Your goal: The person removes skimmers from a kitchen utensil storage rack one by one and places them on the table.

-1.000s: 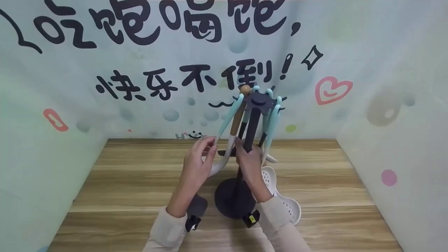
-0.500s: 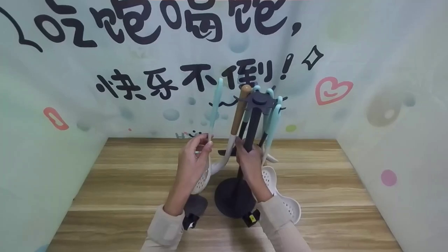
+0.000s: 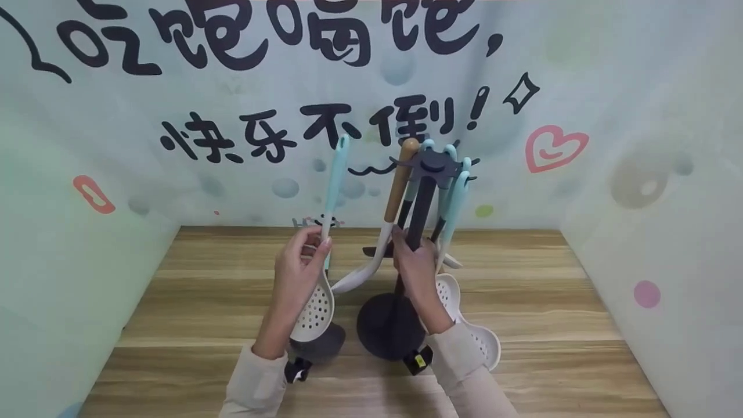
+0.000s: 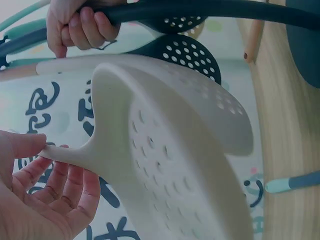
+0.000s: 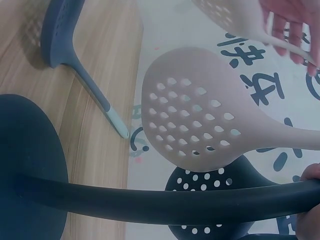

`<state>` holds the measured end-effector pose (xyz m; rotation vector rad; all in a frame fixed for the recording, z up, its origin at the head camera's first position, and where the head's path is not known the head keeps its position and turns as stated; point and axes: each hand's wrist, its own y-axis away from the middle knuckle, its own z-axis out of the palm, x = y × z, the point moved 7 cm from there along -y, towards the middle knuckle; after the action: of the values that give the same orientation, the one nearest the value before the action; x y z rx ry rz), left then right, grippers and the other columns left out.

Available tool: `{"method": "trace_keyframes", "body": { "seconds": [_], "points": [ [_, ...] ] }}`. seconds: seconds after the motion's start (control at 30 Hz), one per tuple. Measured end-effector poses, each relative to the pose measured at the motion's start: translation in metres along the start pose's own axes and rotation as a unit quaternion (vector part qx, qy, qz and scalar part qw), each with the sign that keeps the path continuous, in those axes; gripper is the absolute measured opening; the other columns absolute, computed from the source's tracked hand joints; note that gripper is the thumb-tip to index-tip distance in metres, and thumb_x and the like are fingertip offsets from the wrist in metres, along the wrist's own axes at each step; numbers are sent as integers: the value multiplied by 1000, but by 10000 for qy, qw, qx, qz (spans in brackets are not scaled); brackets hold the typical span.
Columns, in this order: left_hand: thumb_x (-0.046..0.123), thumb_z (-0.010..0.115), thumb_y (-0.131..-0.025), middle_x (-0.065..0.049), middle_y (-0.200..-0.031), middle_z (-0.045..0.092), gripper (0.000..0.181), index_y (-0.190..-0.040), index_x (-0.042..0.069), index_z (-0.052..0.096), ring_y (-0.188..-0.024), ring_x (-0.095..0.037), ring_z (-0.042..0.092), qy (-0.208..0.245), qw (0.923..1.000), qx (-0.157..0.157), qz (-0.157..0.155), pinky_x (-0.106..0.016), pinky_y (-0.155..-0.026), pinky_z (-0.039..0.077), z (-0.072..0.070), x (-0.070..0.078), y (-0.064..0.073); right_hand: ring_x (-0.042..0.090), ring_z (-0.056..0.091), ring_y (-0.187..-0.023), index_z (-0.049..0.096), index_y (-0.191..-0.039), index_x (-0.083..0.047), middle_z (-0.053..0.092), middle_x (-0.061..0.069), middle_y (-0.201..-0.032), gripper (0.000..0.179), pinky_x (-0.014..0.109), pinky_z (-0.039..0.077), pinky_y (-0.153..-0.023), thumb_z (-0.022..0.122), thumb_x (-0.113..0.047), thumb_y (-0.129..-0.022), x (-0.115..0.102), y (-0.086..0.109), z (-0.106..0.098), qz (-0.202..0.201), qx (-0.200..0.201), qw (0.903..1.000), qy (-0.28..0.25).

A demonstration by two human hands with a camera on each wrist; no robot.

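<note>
My left hand pinches a white skimmer at the neck, between thumb and fingers. Its turquoise handle points up and its perforated bowl hangs below the hand. In the left wrist view the bowl fills the middle. My right hand grips the black pole of a utensil stand, just below the utensils' handles. From the stand's hooked top hang several utensils. One is a white slotted turner with a brown handle; a dark perforated utensil hangs behind it.
A dark utensil with a turquoise handle tip lies on the wooden table under my left forearm. The stand's round base rests on the table. White perforated utensils are right of my right wrist. A printed backdrop rises behind.
My left hand has taken the white skimmer off the stand's left side and moved left and slightly down with it. My right hand stays on the pole.
</note>
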<state>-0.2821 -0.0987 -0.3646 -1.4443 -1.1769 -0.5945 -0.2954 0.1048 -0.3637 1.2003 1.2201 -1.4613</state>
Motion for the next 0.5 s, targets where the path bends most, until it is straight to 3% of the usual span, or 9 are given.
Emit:
{"method": "trace_keyframes", "body": {
  "seconds": [0.1,0.3,0.5],
  "points": [
    [17,61,-90,-12,-91,63,22,-108,5,61,-80,-18,60,58,9997,75,-226,-23,-71,50,-7,-15,-1,8,32,-39,40,-54,-16,35,-7,-43,41,23,25,-42,53,-21,-93,0,-1,-1,-19,34,10000,-11],
    [19,63,-89,-11,-89,61,24,-107,3,59,-75,-10,57,334,9938,235,-1037,-28,-63,54,-24,-53,-2,8,33,-40,41,-55,-15,36,-7,-44,41,23,26,-42,54,-21,-93,0,-1,-1,0,24,10000,-22],
    [22,62,-89,-8,-90,60,29,-110,3,58,-72,-7,56,115,9858,379,-1634,-21,-58,52,-41,-90,0,8,32,-40,40,-55,-15,36,-7,-45,40,22,26,-42,53,-21,-93,-2,0,0,20,-40,10000,6]
  ]
}}
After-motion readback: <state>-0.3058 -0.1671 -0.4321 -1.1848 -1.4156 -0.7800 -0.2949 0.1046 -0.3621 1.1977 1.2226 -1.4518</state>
